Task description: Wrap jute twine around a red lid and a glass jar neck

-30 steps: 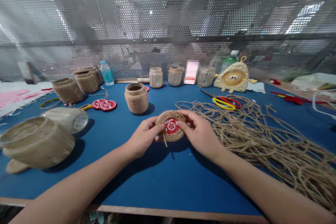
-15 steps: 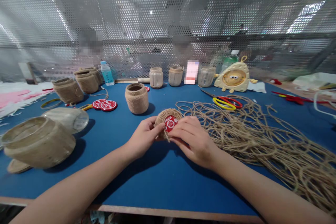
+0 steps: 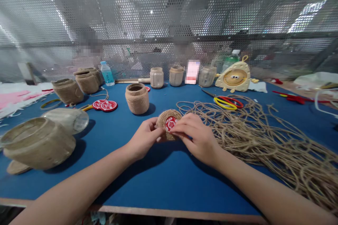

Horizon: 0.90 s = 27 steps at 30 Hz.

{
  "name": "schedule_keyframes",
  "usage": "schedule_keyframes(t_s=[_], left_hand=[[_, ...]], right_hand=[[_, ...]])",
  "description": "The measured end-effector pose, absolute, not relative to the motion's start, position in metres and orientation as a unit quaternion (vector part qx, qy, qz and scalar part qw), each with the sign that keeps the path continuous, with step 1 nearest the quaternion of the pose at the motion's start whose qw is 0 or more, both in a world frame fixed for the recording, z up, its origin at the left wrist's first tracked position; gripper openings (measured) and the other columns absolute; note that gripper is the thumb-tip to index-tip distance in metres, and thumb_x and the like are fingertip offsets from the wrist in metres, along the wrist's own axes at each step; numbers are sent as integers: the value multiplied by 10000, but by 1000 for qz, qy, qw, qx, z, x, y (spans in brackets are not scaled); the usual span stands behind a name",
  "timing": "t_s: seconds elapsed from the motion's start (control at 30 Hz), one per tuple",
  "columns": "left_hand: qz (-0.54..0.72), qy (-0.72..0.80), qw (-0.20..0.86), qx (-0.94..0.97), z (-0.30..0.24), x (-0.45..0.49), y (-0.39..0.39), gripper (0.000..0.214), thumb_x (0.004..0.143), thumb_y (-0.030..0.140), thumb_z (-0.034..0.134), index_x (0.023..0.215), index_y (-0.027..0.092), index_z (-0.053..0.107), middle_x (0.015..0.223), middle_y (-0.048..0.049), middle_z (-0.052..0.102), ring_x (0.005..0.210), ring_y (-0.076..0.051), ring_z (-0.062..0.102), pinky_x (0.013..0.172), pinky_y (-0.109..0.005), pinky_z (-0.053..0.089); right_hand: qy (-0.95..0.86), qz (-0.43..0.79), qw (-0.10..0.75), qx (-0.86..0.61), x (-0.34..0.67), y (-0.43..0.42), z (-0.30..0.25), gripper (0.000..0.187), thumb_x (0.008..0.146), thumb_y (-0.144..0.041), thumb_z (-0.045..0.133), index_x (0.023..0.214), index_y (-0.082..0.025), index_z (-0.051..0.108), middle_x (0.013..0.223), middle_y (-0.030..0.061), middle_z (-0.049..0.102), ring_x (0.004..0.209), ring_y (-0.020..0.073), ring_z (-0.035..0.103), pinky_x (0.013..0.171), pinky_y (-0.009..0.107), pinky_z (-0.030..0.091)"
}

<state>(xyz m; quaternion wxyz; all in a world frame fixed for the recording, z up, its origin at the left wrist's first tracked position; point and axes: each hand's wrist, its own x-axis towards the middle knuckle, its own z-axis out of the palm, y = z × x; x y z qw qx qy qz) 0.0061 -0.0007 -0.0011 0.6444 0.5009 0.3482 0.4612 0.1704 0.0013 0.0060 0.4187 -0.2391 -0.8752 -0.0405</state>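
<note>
Right hand [image 3: 198, 139] has shifted up the jute coil [image 3: 167, 114].

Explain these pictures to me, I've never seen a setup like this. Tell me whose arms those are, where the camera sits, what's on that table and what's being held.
No machine here: these are a person's own bare arms, filmed by a camera worn on their head, looking forward and down. There is one view only.

The left hand and right hand hold a round disc of coiled jute twine between them, with a red label at its middle.

They work over a blue table. To the right lies a big tangle of loose jute twine, and just ahead stands a twine-wrapped jar. Beyond the twine lie scissors with red and yellow handles. A perforated metal screen rises behind the table.
</note>
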Motion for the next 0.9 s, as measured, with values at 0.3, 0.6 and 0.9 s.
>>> schedule_keyframes(t_s=[0.3, 0.6, 0.9], left_hand=[[457, 358, 628, 517, 1, 6, -3, 194, 626, 225, 621, 778, 124, 554, 604, 35, 479, 492, -36, 376, 476, -172, 286], [469, 342, 627, 519, -1, 7, -2, 268, 654, 262, 647, 868, 119, 570, 692, 9, 574, 555, -56, 490, 525, -169, 383], [483, 363, 599, 525, 3, 8, -3, 314, 644, 255, 660, 901, 98, 570, 755, -23, 614, 609, -76, 529, 550, -174, 410]], right_hand=[[-862, -13, 414, -293, 172, 3, 11, 135, 783, -137, 536, 738, -176, 657, 796, 66, 539, 797, 170, 442, 706, 346, 407], [-869, -3, 389, -304, 171, 3, 13, 109, 773, -159, 545, 724, -188, 638, 851, 60, 477, 847, 180, 429, 768, 381, 391], [-850, -14, 407, -335, 173, 8, 8, 89, 770, -180, 557, 715, -189, 626, 936, 67, 430, 893, 194, 411, 775, 379, 385]])
